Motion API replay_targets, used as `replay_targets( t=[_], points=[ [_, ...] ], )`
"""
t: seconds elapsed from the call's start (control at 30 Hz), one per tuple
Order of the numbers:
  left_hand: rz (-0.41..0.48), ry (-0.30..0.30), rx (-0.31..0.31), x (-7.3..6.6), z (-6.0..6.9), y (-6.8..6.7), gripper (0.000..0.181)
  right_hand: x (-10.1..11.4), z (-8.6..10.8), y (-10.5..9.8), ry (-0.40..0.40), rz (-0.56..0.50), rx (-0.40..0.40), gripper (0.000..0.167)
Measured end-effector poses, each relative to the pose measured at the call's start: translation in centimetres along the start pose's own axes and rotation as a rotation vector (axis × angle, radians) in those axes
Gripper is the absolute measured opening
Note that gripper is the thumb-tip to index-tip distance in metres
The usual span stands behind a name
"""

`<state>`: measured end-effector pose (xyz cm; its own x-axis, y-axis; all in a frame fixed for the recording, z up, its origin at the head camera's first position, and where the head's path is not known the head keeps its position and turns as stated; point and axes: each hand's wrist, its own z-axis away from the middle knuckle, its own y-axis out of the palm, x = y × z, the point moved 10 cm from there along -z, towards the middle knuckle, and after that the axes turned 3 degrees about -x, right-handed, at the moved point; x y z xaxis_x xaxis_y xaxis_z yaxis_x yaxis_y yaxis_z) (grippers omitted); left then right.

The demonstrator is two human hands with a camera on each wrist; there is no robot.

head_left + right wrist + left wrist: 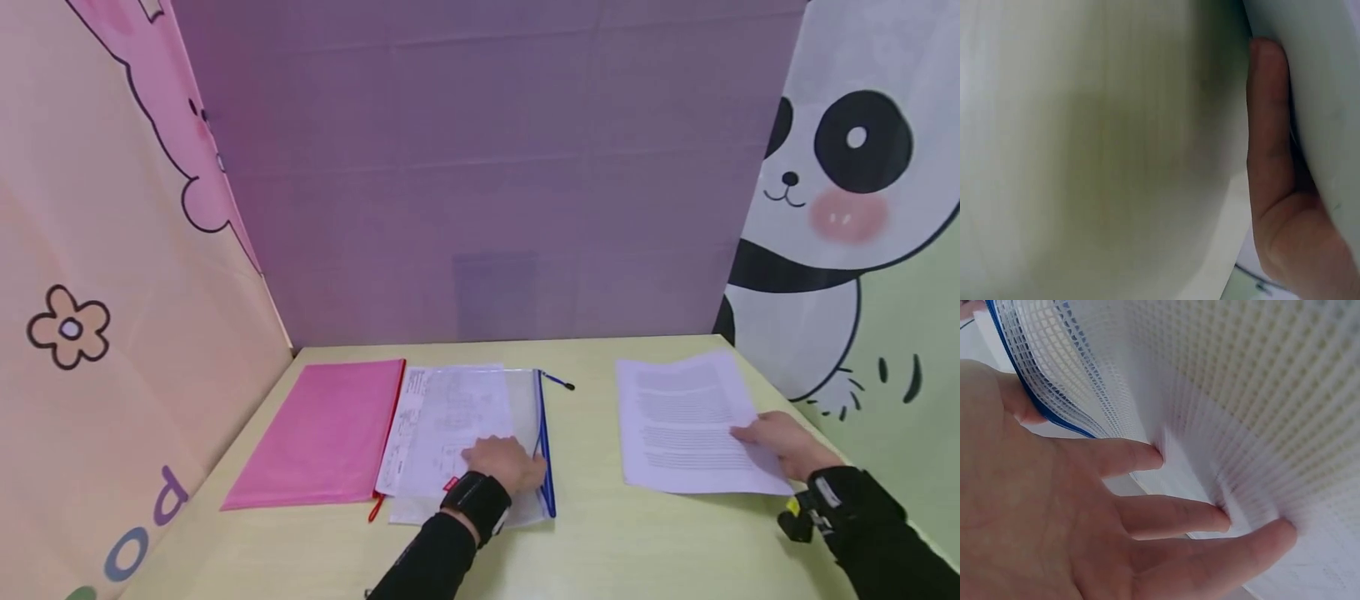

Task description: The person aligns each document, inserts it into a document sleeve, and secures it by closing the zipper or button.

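Observation:
A clear mesh zip pouch [528, 408] with a blue zipper lies mid-table. My left hand [504, 463] rests on its right part, and in the left wrist view its nearly straight fingers [1172, 515] touch the mesh. A printed sheet [457, 408] shows through the pouch and juts past its left side; whether it is inside or underneath I cannot tell. On the right, my right hand [791, 446] pinches the right edge of a printed paper [686, 417], thumb on top. One finger [1269, 119] shows against the paper's underside in the right wrist view.
Left of the mesh pouch lies a pink zip pouch [318, 433] with a red zipper, its edge meeting the printed sheet. The light wooden table [300, 550] is enclosed by a purple back panel [487, 167] and patterned side panels.

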<state>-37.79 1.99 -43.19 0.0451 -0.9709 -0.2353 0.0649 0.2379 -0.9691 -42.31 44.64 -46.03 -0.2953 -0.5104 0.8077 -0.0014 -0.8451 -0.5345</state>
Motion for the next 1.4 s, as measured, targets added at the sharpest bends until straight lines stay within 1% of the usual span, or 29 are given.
replay_targets(
  t=[0.17, 0.33, 0.5, 0.73, 0.83, 1.0, 1.13, 1.27, 1.4],
  points=[
    [-0.014, 0.008, -0.016, -0.1, 0.0, 0.0, 0.060, 1.6, 0.3, 1.6, -0.065, -0.003, 0.016, 0.074],
    [-0.014, 0.010, -0.027, -0.1, 0.1, -0.1, 0.060, 3.8, 0.7, 3.3, -0.127, -0.046, 0.043, 0.069],
    [-0.014, 0.006, -0.032, 0.0, 0.0, -0.1, 0.059, 5.6, 0.9, 5.1, -0.140, -0.119, 0.048, 0.065],
    [-0.009, 0.004, -0.044, -0.1, 0.2, 0.0, 0.058, 7.2, 1.9, 7.4, -0.136, -0.217, 0.007, 0.054],
    [-0.014, -0.004, -0.046, -0.1, 0.2, 0.1, 0.057, 7.5, 2.2, 8.2, -0.124, -0.246, -0.011, 0.052],
    [-0.016, -0.013, -0.033, -0.1, 0.2, 0.1, 0.058, 7.9, 2.6, 9.5, -0.136, -0.265, -0.028, 0.049],
    [-0.011, -0.010, -0.033, -0.2, 0.5, -0.1, 0.056, 8.2, 3.1, 10.7, -0.149, -0.261, -0.014, 0.049],
    [-0.009, -0.005, -0.039, -0.2, 0.7, -0.4, 0.055, 8.1, 3.6, 11.8, -0.148, -0.268, 0.018, 0.048],
    [-0.009, -0.003, -0.031, -0.2, 0.8, -0.3, 0.056, 7.8, 4.1, 12.3, -0.151, -0.257, 0.039, 0.047]
  ],
)
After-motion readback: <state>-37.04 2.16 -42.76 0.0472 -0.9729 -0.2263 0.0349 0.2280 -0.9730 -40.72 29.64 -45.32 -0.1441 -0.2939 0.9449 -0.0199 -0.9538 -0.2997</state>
